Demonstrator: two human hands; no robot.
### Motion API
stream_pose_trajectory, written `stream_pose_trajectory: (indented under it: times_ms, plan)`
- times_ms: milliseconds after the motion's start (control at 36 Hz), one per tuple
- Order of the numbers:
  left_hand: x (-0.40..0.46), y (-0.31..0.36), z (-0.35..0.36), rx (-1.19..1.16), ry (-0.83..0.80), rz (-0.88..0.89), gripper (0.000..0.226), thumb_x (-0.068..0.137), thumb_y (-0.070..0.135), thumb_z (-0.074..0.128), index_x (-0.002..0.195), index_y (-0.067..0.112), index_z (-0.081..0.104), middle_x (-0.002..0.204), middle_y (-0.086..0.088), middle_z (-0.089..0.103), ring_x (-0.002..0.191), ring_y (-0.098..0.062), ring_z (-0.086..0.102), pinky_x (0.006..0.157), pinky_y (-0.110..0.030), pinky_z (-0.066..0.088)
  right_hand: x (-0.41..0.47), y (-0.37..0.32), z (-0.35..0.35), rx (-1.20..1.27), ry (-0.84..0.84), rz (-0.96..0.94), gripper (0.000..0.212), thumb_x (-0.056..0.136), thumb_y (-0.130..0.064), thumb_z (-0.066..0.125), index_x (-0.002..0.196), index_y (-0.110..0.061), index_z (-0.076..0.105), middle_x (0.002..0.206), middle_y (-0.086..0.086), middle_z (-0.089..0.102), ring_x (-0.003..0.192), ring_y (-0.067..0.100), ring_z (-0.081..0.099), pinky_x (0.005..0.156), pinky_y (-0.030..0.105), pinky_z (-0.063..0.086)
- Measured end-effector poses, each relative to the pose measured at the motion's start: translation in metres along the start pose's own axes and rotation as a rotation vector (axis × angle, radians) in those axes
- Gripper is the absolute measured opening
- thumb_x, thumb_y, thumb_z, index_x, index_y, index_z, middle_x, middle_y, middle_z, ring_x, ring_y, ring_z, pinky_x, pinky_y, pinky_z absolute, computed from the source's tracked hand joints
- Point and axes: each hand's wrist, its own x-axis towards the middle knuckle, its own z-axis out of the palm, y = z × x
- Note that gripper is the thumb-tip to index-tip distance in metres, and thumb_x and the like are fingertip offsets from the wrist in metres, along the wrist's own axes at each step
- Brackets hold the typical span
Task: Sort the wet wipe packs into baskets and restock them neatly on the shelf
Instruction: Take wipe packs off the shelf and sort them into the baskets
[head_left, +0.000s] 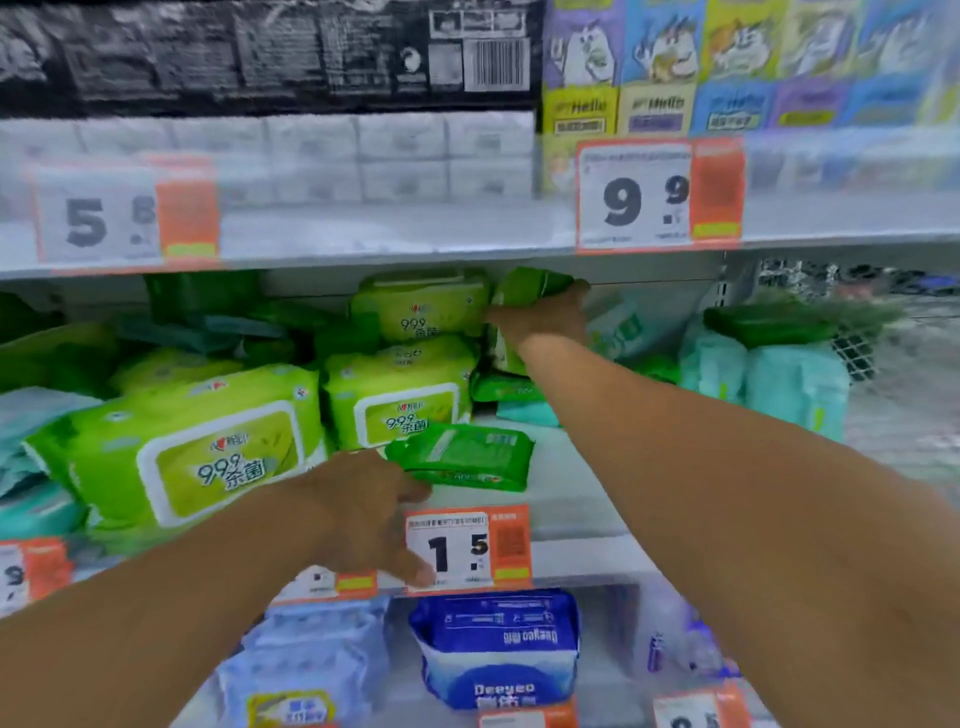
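On the middle shelf (571, 499) lie large lime-green wet wipe packs (197, 447) and small dark green packs. My right hand (545, 319) reaches deep into the shelf and grips upright dark green packs (524, 286) beside a stacked lime pack (421, 306). My left hand (363, 509) hovers at the shelf's front edge, fingers spread, its fingertips touching a small stack of flat dark green packs (462, 457). No basket is clearly in view.
Price tags (467, 545) hang on the shelf edge under my left hand. Pale teal packs (795, 384) stand at the right, more at the far left. White tissue bundles fill the shelf above; blue packs (498, 644) sit on the shelf below.
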Motion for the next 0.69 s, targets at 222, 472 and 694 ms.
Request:
stream_pose_trajectory:
  times_ms: [222,472,694]
  plan:
    - [-0.005,0.004,-0.001,-0.004,0.031,-0.021,0.1,0.067,0.074,0.071,0.151,0.031,0.037,0.148,0.005,0.048,0.133,-0.019,0.048,0.109,-0.032,0.041,-0.006,0.029,-0.027,0.373,0.151,0.072,0.094,0.047,-0.041,0.091,0.129,-0.014,0.053,0.119,0.003,0.067,0.105,0.024,0.065,0.094,0.036,0.056]
    - [-0.026,0.002,0.002,0.096,0.092,-0.071,0.126,0.037,0.101,0.025,0.148,0.042,0.034,0.144,0.005,0.052,0.13,-0.02,0.05,0.101,-0.034,0.042,-0.116,0.062,-0.127,0.869,-0.367,0.22,0.062,0.062,-0.021,0.083,0.122,-0.017,0.069,0.113,0.013,0.074,0.102,0.034,0.072,0.088,0.064,0.054]
    - [-0.06,0.014,0.025,-0.941,0.695,-0.017,0.016,0.082,0.022,0.063,0.094,0.013,0.07,0.071,0.012,0.073,0.073,-0.016,0.066,0.059,-0.019,0.045,-0.223,0.074,-0.151,0.953,-0.644,0.251,0.036,0.077,-0.02,0.065,0.112,-0.014,0.073,0.111,0.014,0.075,0.101,0.035,0.072,0.085,0.058,0.055]
